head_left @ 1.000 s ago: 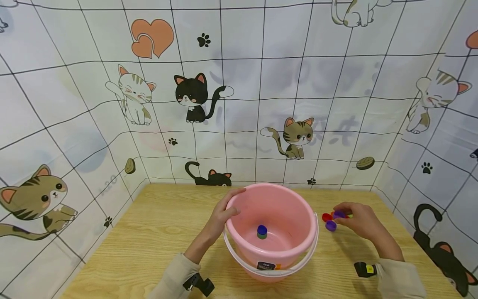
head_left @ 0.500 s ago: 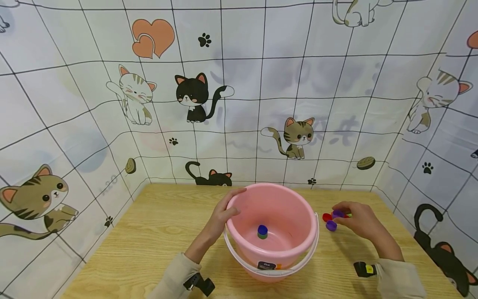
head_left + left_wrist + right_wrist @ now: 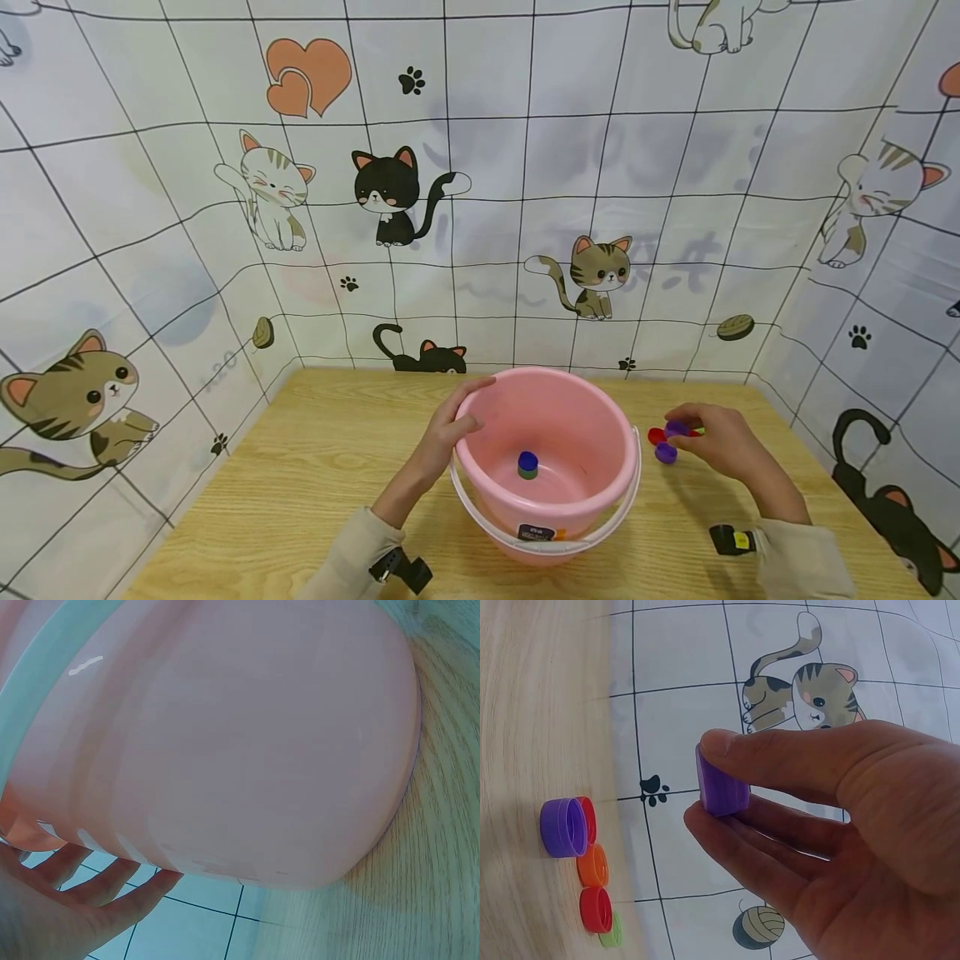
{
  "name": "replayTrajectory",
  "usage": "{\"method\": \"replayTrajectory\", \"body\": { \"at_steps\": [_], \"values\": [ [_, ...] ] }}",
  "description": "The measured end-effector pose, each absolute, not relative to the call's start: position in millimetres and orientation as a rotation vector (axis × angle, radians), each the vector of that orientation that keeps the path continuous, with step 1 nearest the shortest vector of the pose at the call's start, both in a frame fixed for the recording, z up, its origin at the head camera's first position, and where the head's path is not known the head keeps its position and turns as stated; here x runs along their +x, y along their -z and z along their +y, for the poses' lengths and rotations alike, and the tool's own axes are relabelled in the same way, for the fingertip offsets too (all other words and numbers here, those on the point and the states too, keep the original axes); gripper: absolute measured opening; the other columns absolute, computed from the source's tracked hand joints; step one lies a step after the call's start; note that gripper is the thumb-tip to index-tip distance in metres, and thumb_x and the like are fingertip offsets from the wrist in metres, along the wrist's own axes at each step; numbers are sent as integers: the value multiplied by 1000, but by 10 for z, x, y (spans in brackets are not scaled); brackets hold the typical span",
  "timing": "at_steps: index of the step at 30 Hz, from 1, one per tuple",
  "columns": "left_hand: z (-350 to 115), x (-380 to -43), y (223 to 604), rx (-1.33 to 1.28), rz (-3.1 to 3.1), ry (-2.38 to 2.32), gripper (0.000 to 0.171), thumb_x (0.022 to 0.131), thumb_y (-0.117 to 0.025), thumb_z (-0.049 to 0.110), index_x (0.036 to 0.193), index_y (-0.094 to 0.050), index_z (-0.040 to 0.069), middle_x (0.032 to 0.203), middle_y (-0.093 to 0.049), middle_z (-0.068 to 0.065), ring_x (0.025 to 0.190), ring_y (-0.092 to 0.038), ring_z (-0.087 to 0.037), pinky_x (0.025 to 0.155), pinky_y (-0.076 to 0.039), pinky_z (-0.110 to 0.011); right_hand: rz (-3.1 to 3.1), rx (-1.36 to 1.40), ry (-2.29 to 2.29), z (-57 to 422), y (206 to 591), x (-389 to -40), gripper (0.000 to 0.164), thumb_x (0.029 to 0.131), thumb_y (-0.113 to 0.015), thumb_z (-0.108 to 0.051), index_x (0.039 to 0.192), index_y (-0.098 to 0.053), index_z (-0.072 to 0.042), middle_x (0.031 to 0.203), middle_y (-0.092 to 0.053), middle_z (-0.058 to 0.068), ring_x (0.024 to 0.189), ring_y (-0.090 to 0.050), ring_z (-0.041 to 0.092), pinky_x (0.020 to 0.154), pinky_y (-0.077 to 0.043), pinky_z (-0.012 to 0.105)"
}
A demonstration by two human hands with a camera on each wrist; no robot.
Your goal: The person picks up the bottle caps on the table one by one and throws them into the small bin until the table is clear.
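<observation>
My left hand (image 3: pixel 442 429) grips the rim of a pink bucket (image 3: pixel 555 408) on its left side, thumb inside and fingers along the outer wall. The left wrist view shows those fingers against the bucket's side. Inside, on the bottom, lie a blue bottle cap (image 3: pixel 528 459) and a green cap (image 3: pixel 527 474). To the right of the bucket, my right hand (image 3: pixel 720 437) pinches a purple bottle cap (image 3: pixel 724 784) between thumb and fingertips, raised above the table. Beneath it, another purple cap (image 3: pixel 564 828) rests on the table.
Beside that purple cap are two red caps (image 3: pixel 596 910), an orange cap (image 3: pixel 593 865) and a light green cap (image 3: pixel 611 930). The bucket's white handle (image 3: pixel 555 548) hangs down in front. A cat-print cloth (image 3: pixel 487 208) surrounds the wooden table (image 3: pixel 322 467) at the back and sides.
The right hand, with the purple cap pinched in it, has shifted very slightly left. The left hand and the bucket stay in place.
</observation>
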State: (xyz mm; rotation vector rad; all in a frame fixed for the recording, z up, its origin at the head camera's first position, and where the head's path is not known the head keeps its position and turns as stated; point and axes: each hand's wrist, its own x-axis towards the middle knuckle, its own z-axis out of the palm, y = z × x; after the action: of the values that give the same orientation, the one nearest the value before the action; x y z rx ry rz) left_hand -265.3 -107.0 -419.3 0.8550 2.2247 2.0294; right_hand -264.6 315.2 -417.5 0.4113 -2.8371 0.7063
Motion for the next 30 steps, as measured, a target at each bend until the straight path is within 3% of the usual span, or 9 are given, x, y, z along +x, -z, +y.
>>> {"method": "replayTrajectory", "body": {
  "at_steps": [18,30],
  "values": [
    [-1057,-2654,4185,835,2225,-2037,62,92,-51,20,154,-46,16,155,-47,-18,128,-56,-41,96,-57,-52,-2826,428,-704,3133,4119,-2622,31,86,-81,-13,112,-73,2,103,-76,16,97,-71,37,80,-60,54],
    [-1057,-2658,4190,852,2217,-2047,62,92,-50,18,154,-47,15,154,-48,-19,128,-55,-44,97,-55,-57,-2825,451,-710,3098,4073,-2592,32,87,-80,-14,114,-73,2,104,-76,16,98,-72,37,78,-61,50]
  ]
}}
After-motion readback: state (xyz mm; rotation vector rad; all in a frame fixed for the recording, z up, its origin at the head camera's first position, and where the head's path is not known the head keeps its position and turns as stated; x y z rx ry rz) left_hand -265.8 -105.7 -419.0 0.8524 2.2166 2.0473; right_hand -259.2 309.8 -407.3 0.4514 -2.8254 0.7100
